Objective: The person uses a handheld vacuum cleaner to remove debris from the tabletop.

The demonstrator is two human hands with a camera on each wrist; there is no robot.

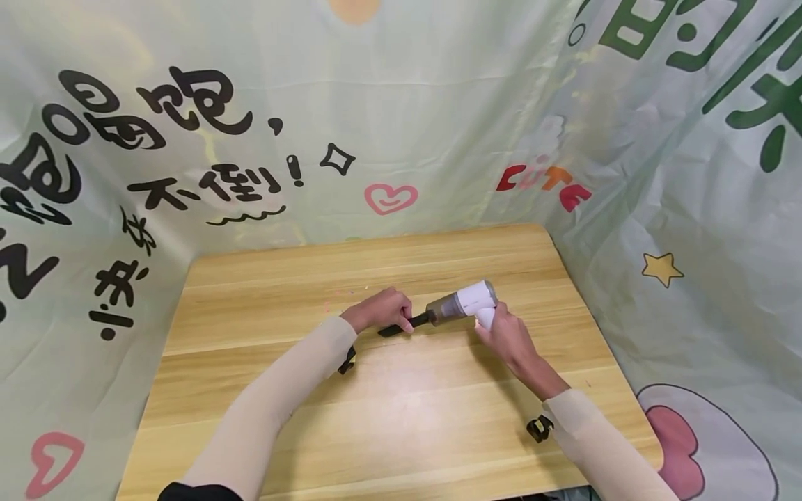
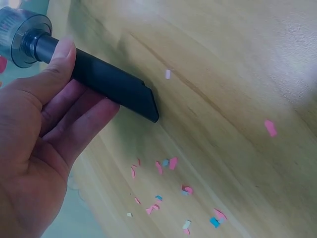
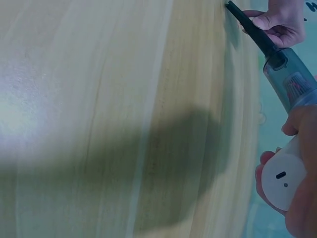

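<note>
A white handheld vacuum (image 1: 474, 298) with a clear dust cup (image 3: 292, 79) is held above the table by its handle in my right hand (image 1: 509, 338). From the cup a black flat nozzle (image 2: 106, 82) extends to the left. My left hand (image 1: 387, 309) pinches this nozzle between thumb and fingers, as the left wrist view shows (image 2: 49, 119). Past the nozzle's angled tip, small pink and blue paper scraps (image 2: 186, 189) lie scattered on the wood. In the right wrist view my right hand (image 3: 302, 198) wraps round the handle.
The wooden table (image 1: 401, 417) has a printed fabric backdrop (image 1: 413, 104) behind it and at both sides. A lone pink scrap (image 2: 270, 128) and a pale one (image 2: 168, 74) lie apart from the other bits. Dark wrist devices (image 1: 540, 428) show below both forearms.
</note>
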